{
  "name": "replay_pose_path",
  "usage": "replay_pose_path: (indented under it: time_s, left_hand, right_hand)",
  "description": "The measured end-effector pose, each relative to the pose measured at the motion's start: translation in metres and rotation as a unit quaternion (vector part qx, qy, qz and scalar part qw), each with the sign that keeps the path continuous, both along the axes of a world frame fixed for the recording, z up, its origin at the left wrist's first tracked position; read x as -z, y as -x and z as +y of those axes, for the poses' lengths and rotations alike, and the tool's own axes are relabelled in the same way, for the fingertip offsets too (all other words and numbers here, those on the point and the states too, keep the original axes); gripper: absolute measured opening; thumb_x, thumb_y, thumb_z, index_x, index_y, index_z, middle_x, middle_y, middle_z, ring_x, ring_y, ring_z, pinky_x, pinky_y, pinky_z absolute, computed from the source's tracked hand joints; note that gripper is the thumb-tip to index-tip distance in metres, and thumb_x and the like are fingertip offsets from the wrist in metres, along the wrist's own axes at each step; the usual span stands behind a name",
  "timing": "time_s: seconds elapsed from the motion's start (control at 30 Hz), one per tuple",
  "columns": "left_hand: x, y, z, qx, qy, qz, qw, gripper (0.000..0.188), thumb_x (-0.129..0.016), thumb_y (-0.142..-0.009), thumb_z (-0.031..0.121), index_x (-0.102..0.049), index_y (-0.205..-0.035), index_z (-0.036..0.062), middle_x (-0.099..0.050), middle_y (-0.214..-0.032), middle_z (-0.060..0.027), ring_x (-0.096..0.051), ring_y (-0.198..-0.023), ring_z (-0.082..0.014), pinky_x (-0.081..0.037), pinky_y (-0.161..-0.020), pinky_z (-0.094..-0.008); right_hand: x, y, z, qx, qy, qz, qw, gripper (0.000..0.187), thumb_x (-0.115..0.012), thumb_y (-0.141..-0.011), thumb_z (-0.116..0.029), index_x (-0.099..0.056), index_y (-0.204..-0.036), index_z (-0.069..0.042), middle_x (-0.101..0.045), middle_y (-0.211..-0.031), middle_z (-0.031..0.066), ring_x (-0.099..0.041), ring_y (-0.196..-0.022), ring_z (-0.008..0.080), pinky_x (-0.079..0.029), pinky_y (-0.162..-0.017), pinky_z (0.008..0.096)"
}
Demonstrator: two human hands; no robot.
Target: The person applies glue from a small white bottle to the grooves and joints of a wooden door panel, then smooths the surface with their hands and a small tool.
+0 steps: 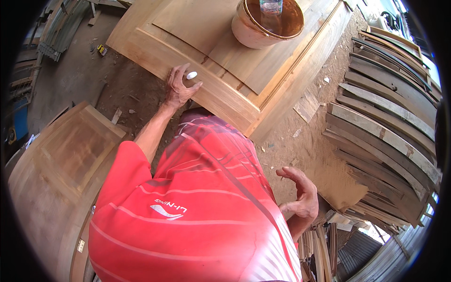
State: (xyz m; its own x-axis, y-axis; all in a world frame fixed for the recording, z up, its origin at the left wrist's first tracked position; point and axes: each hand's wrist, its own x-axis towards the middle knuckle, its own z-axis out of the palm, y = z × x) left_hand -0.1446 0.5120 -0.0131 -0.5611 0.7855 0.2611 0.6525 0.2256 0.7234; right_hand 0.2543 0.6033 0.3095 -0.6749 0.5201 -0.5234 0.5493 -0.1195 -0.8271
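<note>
A panelled wooden door [225,89] lies flat in front of me. My left hand [180,88] is at its near left edge, fingers and thumb spread. Between them on the wood is a small white rounded thing [191,75], too small to name; I see no finger closed on it. My right hand [303,195] hangs in the air to the right of my body, with bent fingers apart from the thumb and nothing visible in it. On the door's far part stands a brown-stained bucket [249,33] with a clear plastic bottle [271,6] inside it.
Another panelled door [61,160] stands at the left. Stacked boards [385,117] line the right side, beside a heap of sawdust [343,183]. A yellow-and-black object [101,50] lies on the dirt floor at the far left. Wood scraps are scattered about.
</note>
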Motion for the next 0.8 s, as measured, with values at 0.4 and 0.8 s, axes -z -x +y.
replay_pose_path:
  time_s: [0.4,0.8]
  left_hand:
    - [-0.012,0.0,0.007,0.002,0.007,0.006,1.0,0.081,-0.094,-0.069,0.02,-0.055,-0.139,0.006,-0.059,-0.12,-0.0133,-0.061,-0.11,-0.031,-0.052,-0.095,-0.0438]
    - [-0.033,0.004,-0.018,0.03,0.245,0.065,0.967,0.116,-0.097,-0.058,0.043,-0.041,-0.155,0.0115,-0.034,-0.161,-0.015,-0.028,-0.151,-0.0354,-0.026,-0.12,-0.0579]
  right_hand:
    - [0.006,-0.013,0.014,-0.013,-0.039,0.022,0.999,0.103,-0.095,-0.059,-0.05,-0.058,-0.142,-0.002,-0.069,-0.128,0.0175,-0.064,-0.125,0.0311,-0.045,-0.109,0.0444]
    - [-0.001,-0.043,0.009,-0.003,-0.037,0.044,0.998,0.1,-0.095,-0.059,-0.046,-0.059,-0.142,-0.003,-0.069,-0.128,0.0177,-0.065,-0.123,0.032,-0.048,-0.106,0.0438]
